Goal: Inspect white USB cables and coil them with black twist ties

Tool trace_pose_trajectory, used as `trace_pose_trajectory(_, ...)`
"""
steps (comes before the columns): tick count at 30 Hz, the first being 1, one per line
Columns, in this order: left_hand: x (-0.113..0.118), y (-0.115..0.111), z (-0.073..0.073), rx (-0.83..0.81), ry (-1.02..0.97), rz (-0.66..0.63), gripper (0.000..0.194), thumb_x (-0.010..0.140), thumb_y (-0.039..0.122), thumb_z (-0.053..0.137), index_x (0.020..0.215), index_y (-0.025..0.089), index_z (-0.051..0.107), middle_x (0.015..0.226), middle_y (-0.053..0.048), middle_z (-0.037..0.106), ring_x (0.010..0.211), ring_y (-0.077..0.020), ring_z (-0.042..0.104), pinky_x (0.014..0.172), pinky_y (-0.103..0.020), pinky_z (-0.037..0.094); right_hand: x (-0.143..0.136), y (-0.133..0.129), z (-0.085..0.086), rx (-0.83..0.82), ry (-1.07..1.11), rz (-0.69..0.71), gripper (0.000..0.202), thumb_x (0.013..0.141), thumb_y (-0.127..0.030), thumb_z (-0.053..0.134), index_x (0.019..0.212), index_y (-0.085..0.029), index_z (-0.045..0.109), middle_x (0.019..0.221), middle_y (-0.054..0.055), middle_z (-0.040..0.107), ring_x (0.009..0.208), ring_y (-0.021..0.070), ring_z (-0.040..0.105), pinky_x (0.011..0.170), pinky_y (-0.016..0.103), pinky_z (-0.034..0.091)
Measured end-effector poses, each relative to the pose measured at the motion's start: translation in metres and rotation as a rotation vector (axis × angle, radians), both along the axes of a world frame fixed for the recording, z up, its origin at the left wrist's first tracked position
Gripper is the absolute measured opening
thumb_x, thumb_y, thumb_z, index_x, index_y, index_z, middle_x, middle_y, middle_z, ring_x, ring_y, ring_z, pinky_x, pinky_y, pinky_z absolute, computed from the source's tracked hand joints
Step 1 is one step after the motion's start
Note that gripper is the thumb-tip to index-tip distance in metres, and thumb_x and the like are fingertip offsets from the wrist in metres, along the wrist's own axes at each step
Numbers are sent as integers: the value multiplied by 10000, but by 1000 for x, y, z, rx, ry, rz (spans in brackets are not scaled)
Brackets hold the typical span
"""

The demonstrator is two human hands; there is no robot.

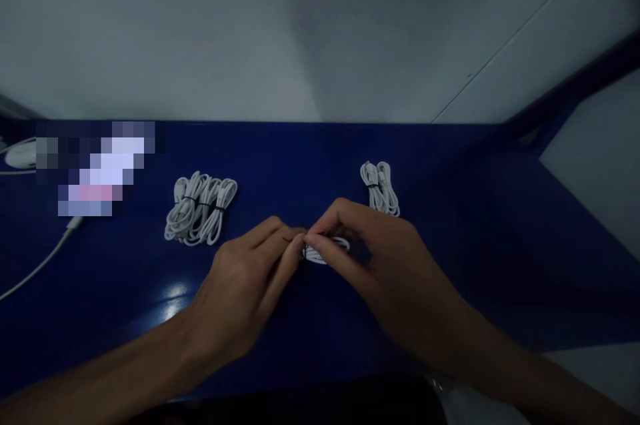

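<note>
Near the middle of the blue tabletop (pixel 295 165), through the head camera, I see a coiled white cable (pixel 325 255) between both hands. The left hand (pixel 245 271) pinches the coil's near-hidden left end; the right hand (pixel 385 265) has thumb and forefinger pinched together at the dark tie (pixel 304 251) around it, their tips meeting the left fingers. I make out a pile of tied white cables (pixel 187 215) beyond the left hand and a smaller pair of bundles (pixel 373 178) beyond the right.

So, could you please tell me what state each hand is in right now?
Left hand: closed, holding the white cable bundle near its dark tie.
Right hand: closed in a pinch at that same tie.
</note>
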State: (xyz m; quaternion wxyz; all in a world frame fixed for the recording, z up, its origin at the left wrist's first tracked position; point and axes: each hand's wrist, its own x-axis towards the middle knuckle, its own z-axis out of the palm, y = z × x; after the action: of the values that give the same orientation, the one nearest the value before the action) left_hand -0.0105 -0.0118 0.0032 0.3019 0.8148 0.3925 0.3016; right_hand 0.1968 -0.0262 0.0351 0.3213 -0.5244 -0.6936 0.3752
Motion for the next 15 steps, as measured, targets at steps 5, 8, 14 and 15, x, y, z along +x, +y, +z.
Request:
trace_pose_trajectory(5, 0, -6, 1, 89, -27, 175, 184, 1087, 168, 716, 1158, 293, 830, 1092, 13, 854, 944, -184, 799, 817, -319, 591, -1, 0, 1, -22, 64, -75, 155, 1085, -229, 720, 933, -240, 750, 875, -52, 778, 735, 115, 709, 643, 230, 560)
trace_pose_trajectory(8, 1, -9, 3, 156, -45, 259, 142, 1056, 209, 780, 1132, 314, 837, 1120, 22, 875, 1016, -212, 809, 902, -376, 614, -4, -2, 0, -26, 102, -103, 161, 1078, -212, 719, 921, -241, 746, 888, -51, 782, 763, 119, 732, 666, 234, 571)
trace_pose_trajectory(14, 1, -13, 1, 236, -44, 337, 165, 1067, 194, 758, 1146, 321, 828, 1148, 0, 856, 1052, -233, 798, 938, -427, 608, -9, -2, -2, -94, 234, -132, 159, 1084, -278, 718, 932, -248, 757, 910, -40, 796, 833, 144, 767, 727, 260, 613)
trace_pose_trajectory(15, 0, -13, 0, 257, -39, 323, 204, 1065, 166, 753, 1173, 324, 822, 1153, -3, 852, 1053, -230, 792, 929, -421, 601, -9, -1, -2, -118, 245, -144, 171, 1082, -288, 719, 922, -247, 763, 897, -36, 798, 824, 149, 766, 719, 265, 615)
